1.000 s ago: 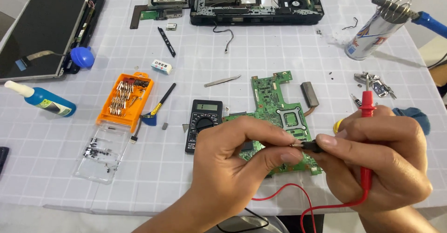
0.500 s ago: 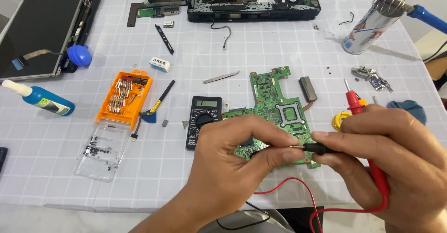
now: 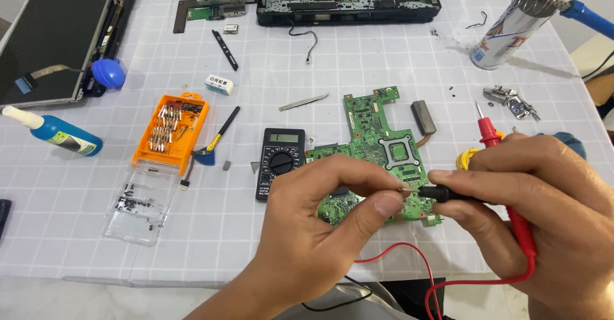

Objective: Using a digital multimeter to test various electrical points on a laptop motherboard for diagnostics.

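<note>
Left hand [image 3: 320, 224] pinching black probe [image 3: 448, 194] tip; right hand [image 3: 543, 211] gripping both black and red probe [image 3: 495, 141], above circuit board [image 3: 377, 147] beside meter [image 3: 280, 161]. Risk: slipped tip bridging neighbouring contacts, given crowded pins.

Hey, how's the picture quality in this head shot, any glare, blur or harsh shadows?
Head view: light is bright and even, shadows soft, with a faint one beside the can. The circuit board and multimeter are sharp; the left hand and right hand are slightly soft. Table lines bow mildly near the edges.
</note>
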